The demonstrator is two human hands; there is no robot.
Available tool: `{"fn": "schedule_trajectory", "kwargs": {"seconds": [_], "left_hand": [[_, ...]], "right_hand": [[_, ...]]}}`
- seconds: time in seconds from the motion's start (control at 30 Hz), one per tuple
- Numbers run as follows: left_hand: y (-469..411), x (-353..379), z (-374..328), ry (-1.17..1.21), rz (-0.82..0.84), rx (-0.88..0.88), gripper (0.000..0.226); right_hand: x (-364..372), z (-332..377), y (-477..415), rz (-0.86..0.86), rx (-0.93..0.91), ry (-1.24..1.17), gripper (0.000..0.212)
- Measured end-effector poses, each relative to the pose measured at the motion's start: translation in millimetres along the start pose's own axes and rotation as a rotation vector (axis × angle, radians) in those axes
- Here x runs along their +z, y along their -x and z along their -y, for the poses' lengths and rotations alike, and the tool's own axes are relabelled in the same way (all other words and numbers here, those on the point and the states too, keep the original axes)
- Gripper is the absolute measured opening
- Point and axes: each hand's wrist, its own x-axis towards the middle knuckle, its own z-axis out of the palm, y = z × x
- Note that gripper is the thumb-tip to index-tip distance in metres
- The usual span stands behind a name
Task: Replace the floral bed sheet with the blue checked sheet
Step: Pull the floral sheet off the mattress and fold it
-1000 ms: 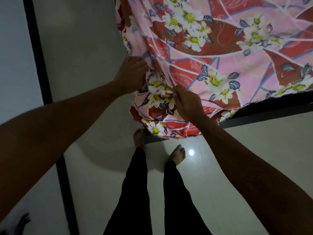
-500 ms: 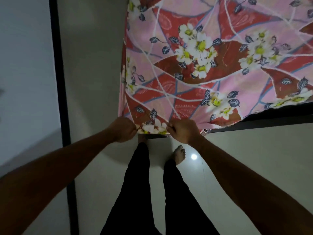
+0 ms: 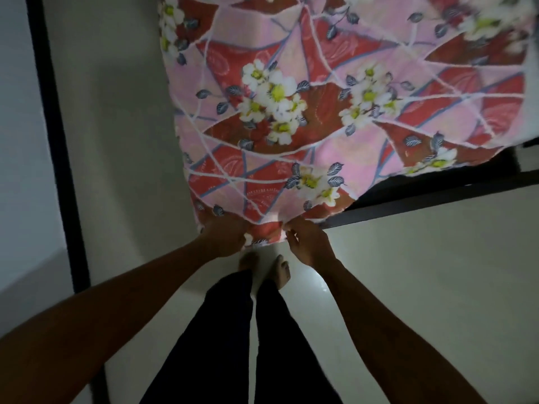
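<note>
Slippage worries us: lower centre, our left hand (image 3: 226, 234) clutches the floral sheet (image 3: 291, 126), our right hand (image 3: 309, 243) merely pinches its hem, so a tug could free it.

both hands (image 3: 224, 235) at sheet's (image 3: 320, 118) near edge

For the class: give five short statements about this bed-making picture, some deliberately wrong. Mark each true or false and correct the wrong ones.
1. The left hand and right hand both hold the floral sheet at its near edge. True.
2. The sheet is plain white. False: it is pink and red with white flowers.
3. The person wears shoes. False: the feet are bare.
4. The person wears dark trousers. True.
5. A dark bed frame shows below the sheet. True.
</note>
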Motion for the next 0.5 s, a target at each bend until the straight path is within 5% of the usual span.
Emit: {"fn": "schedule_trajectory", "kwargs": {"seconds": [0.23, 0.5], "left_hand": [[-108, -64, -121, 0.573, -0.168, 0.044, 0.026], [-245, -129, -244, 0.481, -0.367, 0.301, 0.023]], "right_hand": [[-121, -74, -11, -0.209, 0.320, -0.005, 0.019], [-255, -199, -25, -0.679, 0.823, -0.508, 0.025]]}}
